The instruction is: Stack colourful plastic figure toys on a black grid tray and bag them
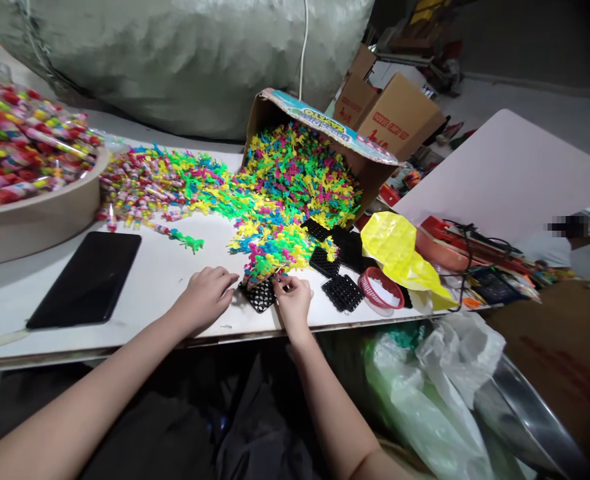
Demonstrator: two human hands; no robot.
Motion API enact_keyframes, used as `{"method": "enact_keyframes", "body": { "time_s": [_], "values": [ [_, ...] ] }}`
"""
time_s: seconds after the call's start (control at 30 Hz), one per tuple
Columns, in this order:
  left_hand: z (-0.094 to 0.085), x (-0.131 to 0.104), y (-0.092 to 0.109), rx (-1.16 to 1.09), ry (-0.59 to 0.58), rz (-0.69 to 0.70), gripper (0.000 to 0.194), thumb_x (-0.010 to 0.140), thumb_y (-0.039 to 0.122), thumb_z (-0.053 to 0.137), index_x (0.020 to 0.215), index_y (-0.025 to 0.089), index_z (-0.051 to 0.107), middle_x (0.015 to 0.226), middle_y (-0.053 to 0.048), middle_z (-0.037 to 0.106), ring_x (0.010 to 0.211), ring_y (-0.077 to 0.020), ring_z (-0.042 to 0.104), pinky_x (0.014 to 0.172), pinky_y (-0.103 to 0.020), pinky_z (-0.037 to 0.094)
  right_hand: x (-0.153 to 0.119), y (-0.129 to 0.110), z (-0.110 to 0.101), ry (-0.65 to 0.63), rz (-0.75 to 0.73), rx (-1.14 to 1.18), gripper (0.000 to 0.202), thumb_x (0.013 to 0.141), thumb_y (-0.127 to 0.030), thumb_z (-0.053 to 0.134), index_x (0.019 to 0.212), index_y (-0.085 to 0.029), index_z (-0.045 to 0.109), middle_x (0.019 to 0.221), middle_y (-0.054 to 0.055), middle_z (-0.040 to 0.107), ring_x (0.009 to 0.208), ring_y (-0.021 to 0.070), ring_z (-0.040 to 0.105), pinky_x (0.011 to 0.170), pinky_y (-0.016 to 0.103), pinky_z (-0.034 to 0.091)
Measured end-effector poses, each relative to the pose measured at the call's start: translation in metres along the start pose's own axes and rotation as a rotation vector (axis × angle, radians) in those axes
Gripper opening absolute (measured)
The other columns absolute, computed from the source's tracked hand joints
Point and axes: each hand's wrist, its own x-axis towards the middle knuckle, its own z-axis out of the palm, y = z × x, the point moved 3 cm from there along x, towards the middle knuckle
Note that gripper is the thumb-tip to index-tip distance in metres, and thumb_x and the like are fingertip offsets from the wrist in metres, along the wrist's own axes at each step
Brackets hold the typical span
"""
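Observation:
My left hand (208, 298) rests over the white table, its fingers reaching to the left edge of a black perforated tray (261, 297). At that tray's right side, my right hand (293, 297) has thumb and fingertips pinched together; anything between them is too small to make out. Small coloured plastic figures (275, 243) are heaped just behind the tray and cover its back edge. They spill from a tipped cardboard box (375, 175) full of the same figures. To the right lie more black perforated pieces (343, 293).
A large beige basin (35, 227) of filled candy tubes stands at the left, near a black phone (87, 280). Loose tubes (139, 183) lie behind. On the right are a red basket (382, 288) and yellow plastic sheet (395, 250). Plastic bags hang below the table edge.

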Motion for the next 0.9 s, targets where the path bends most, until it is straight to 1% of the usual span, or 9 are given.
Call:
{"method": "enact_keyframes", "body": {
  "time_s": [0.17,0.27,0.37,0.47,0.57,0.73,0.9],
  "values": [
    [0.002,0.001,-0.003,0.031,-0.015,0.014,0.035,0.082,0.032,0.034,0.108,0.022,0.057,0.101,-0.008,0.057,0.095,-0.0253,0.047,0.079,-0.038,0.037,0.000,0.001,0.002,-0.014,0.008,-0.002,0.012,0.070,-0.033,0.058,0.068,-0.021,0.058,0.069,-0.002,0.063,0.080,0.0194,0.051,0.078,0.032,0.028],
    [0.004,0.001,-0.005,0.046,-0.016,0.024,0.035,0.083,0.033,0.034,0.108,0.023,0.056,0.101,-0.007,0.057,0.095,-0.0248,0.048,0.079,-0.037,0.037,-0.001,0.001,0.003,-0.007,0.005,0.003,0.015,0.071,-0.036,0.057,0.070,-0.021,0.057,0.071,-0.002,0.063,0.080,0.0188,0.051,0.077,0.031,0.027],
    [0.005,0.002,-0.007,0.068,-0.022,0.035,0.036,0.083,0.034,0.033,0.109,0.022,0.056,0.102,-0.008,0.056,0.094,-0.0246,0.047,0.079,-0.037,0.037,-0.001,0.001,0.003,0.013,0.003,0.016,0.019,0.072,-0.039,0.058,0.072,-0.020,0.056,0.072,-0.003,0.062,0.081,0.0183,0.050,0.077,0.031,0.027],
    [0.005,0.003,-0.007,0.086,-0.039,0.041,0.037,0.083,0.034,0.033,0.108,0.021,0.057,0.102,-0.008,0.056,0.094,-0.0247,0.047,0.078,-0.037,0.037,-0.002,-0.002,0.001,0.054,-0.023,0.019,0.019,0.072,-0.039,0.059,0.072,-0.020,0.054,0.074,-0.003,0.060,0.082,0.0172,0.049,0.076,0.030,0.026],
    [0.006,0.004,-0.008,0.095,-0.052,0.042,0.035,0.082,0.030,0.033,0.105,0.021,0.058,0.102,-0.007,0.056,0.094,-0.0245,0.047,0.079,-0.037,0.037,-0.001,-0.006,0.000,0.085,-0.053,0.003,0.019,0.072,-0.035,0.059,0.067,-0.019,0.051,0.069,-0.003,0.057,0.079,0.0162,0.048,0.074,0.028,0.026],
    [0.006,0.004,-0.006,0.120,-0.041,0.040,0.033,0.081,0.025,0.033,0.103,0.021,0.057,0.101,-0.006,0.056,0.094,-0.0246,0.048,0.078,-0.038,0.037,0.003,-0.012,0.001,0.094,-0.089,-0.087,0.022,0.068,-0.029,0.059,0.058,-0.018,0.044,0.056,-0.004,0.048,0.070,0.0149,0.046,0.069,0.027,0.025],
    [0.004,0.002,-0.003,0.116,-0.040,0.043,0.032,0.082,0.024,0.033,0.103,0.021,0.056,0.101,-0.006,0.056,0.093,-0.0242,0.048,0.077,-0.038,0.037,0.008,-0.013,0.003,0.080,-0.081,-0.130,0.020,0.066,-0.029,0.058,0.057,-0.018,0.044,0.054,-0.005,0.047,0.067,0.0147,0.045,0.068,0.027,0.025]
  ]
}}
